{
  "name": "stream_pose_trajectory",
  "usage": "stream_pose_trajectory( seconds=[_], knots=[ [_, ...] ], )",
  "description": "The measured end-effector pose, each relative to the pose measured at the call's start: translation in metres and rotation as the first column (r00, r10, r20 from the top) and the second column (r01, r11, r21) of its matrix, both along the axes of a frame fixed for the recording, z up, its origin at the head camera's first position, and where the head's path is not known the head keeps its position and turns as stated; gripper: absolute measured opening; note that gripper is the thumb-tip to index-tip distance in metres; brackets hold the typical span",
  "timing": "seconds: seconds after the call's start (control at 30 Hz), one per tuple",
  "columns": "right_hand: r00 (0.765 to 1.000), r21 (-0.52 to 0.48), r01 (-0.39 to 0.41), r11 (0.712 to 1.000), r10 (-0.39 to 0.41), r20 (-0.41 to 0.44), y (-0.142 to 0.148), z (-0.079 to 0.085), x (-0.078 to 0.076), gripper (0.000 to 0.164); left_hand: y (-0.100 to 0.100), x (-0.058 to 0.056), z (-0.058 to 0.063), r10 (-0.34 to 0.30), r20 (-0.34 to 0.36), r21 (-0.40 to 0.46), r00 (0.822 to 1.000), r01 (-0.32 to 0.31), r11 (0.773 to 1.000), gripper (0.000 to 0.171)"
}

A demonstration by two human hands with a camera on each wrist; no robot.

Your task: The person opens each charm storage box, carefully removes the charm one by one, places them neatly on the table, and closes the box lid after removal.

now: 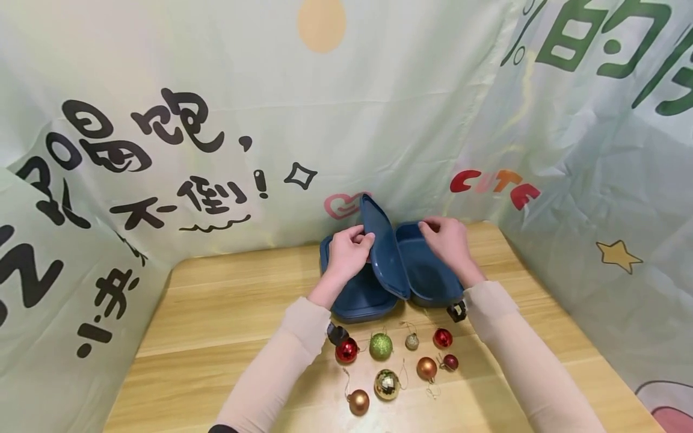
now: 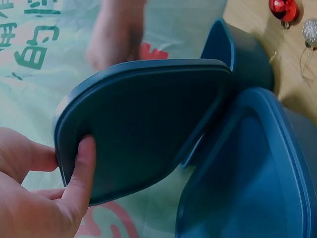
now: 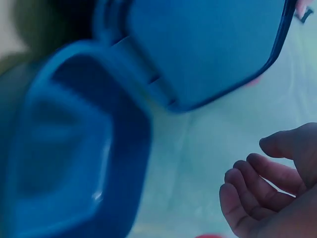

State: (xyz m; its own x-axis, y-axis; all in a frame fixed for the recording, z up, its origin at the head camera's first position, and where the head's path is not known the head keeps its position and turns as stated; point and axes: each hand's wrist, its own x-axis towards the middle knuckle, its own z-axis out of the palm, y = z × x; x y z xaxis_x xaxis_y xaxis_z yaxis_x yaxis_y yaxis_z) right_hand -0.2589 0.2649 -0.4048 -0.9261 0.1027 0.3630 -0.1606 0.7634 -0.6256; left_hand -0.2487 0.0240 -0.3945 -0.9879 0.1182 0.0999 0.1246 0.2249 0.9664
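Two dark blue plastic boxes sit side by side, the left box [image 1: 361, 305] and the open right box [image 1: 433, 270]. A blue lid [image 1: 385, 252] stands tilted up between them, its lower edge at the right box's side. My left hand [image 1: 349, 251] pinches the lid's rim, with the thumb on its inner face [image 2: 143, 129] in the left wrist view. Over the far right rim of the right box is my right hand [image 1: 448, 240]. The right wrist view shows its fingers [image 3: 242, 191] loosely bent, holding nothing, apart from the box.
In front of the boxes lie several Christmas baubles, among them a green one [image 1: 381, 346], a gold one [image 1: 387, 384] and a red one [image 1: 443, 338]. They rest on the wooden table [image 1: 227, 313]. A printed cloth [image 1: 260, 120] hangs close behind the boxes.
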Motion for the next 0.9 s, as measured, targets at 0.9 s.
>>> stream_pose_trajectory(
  seconds=[0.9],
  knots=[
    [0.962,-0.096,-0.237,0.967,0.248,0.117,-0.069,0.05,-0.016,0.03,0.015,0.004,0.004,-0.026,-0.048,-0.02,0.998,0.025,0.999,0.041]
  ],
)
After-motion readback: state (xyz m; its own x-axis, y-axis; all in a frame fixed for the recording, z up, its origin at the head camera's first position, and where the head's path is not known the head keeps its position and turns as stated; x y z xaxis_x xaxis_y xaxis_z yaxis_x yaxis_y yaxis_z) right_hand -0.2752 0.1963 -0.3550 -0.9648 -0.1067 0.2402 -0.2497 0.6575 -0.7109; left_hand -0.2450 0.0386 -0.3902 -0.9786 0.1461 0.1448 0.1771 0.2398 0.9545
